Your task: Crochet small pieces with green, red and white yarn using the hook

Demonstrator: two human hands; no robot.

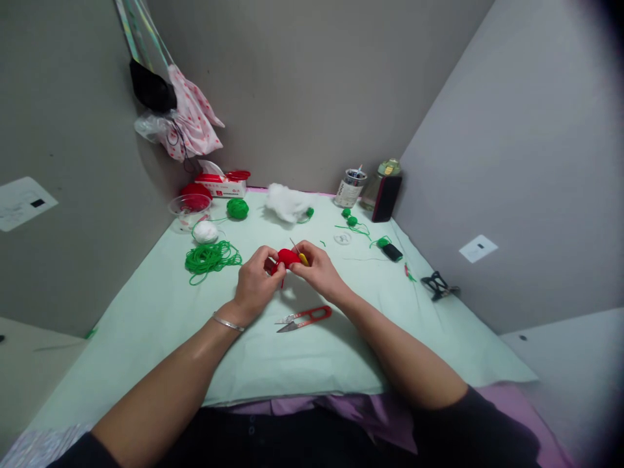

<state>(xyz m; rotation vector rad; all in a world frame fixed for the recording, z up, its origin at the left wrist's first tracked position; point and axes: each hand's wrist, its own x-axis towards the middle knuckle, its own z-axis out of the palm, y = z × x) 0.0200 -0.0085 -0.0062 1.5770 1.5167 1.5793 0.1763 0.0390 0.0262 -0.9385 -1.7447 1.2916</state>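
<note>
Between my two hands, above the middle of the table, is a red crocheted piece (288, 257). My left hand (257, 276) pinches its left end, and a short red strand hangs below. My right hand (316, 268) is closed on the piece's right side and also holds a crochet hook (303, 259) with a yellow handle, its thin metal shaft pointing up to the left. Just below my hands lies a pair of red-handled thread snips (307, 318), blades spread toward the left.
Left are a loose green yarn coil (207, 259), a white yarn ball (205, 232), a green ball (237, 208) and a clear tub (191, 214). White stuffing (287, 203) lies behind. On the right are a can (350, 188), a bottle (375, 188), a phone (387, 199) and a black clip (439, 286).
</note>
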